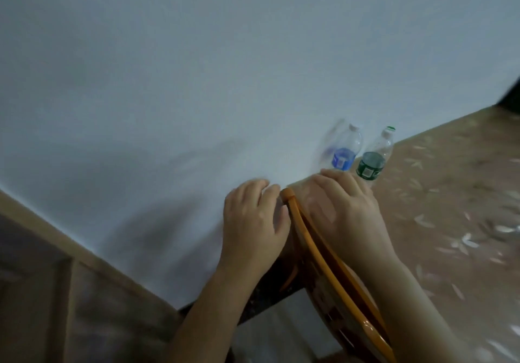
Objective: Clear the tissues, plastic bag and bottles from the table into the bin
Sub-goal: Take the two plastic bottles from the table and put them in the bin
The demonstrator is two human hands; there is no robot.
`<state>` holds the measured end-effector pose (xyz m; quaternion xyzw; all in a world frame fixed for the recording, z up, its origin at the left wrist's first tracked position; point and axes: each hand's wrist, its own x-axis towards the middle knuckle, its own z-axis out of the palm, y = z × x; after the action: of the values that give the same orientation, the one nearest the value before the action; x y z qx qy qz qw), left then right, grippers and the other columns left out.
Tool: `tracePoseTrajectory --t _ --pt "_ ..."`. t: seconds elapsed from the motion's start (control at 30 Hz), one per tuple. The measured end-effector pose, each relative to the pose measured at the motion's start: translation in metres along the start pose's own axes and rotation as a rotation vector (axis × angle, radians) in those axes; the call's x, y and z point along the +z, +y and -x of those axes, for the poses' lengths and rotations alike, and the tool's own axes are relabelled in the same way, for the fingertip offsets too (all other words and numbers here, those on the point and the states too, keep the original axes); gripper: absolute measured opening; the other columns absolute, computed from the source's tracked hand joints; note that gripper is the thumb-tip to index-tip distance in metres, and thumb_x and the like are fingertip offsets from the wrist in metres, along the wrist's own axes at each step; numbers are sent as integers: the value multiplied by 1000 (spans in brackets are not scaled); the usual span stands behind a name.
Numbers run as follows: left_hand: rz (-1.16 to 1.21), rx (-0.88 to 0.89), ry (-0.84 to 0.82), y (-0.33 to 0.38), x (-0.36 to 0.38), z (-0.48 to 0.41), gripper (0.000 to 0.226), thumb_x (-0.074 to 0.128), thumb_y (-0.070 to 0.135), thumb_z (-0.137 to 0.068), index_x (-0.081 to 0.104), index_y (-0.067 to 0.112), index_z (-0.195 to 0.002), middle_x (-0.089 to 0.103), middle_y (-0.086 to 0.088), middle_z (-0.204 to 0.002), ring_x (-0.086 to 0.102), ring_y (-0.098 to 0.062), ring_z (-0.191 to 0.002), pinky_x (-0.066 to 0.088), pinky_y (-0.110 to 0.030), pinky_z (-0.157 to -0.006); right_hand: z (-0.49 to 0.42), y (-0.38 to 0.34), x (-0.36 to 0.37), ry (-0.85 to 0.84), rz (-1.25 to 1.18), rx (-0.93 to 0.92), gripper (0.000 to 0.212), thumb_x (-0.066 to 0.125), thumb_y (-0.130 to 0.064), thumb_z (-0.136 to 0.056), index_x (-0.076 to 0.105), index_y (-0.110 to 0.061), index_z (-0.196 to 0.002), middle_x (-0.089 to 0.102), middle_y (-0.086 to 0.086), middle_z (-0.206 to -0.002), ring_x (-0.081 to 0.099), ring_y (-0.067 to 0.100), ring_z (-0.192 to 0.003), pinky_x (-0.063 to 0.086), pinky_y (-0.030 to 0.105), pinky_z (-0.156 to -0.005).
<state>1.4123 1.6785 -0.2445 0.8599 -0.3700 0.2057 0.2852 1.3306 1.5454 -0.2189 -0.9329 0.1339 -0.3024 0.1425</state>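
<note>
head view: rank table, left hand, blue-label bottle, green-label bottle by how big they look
1. table, largest by far
2. left hand, though it is nearer the camera, so its size is inflated
3. blue-label bottle and green-label bottle: they look alike, no ranking

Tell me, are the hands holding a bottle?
No. Both hands, left and right, rest flat by the table's orange edge; both bottles stand untouched.

Two bottles (358,153) beyond both hands (301,210) on table (450,194)
</note>
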Motion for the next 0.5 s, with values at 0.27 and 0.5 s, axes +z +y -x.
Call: tracePoseTrajectory --t 0.27,0.5 --pt "112 104 -81 -14 49 -57 36 45 30 -82 65 7 -103 66 -11 -104 59 -26 -101 46 -41 -88 -28 41 16 15 96 179 35 55 -30 -81 61 -12 -110 62 10 -110 55 33 -103 46 52 -86" --pt "163 144 -134 -6 102 -114 36 44 29 -81 65 8 -101 66 -9 -103 60 -26 -100 44 -39 -88 -63 94 28 116 119 276 31 65 -13 -76 63 -4 -106 64 16 -105 56 37 -98 47 50 -81"
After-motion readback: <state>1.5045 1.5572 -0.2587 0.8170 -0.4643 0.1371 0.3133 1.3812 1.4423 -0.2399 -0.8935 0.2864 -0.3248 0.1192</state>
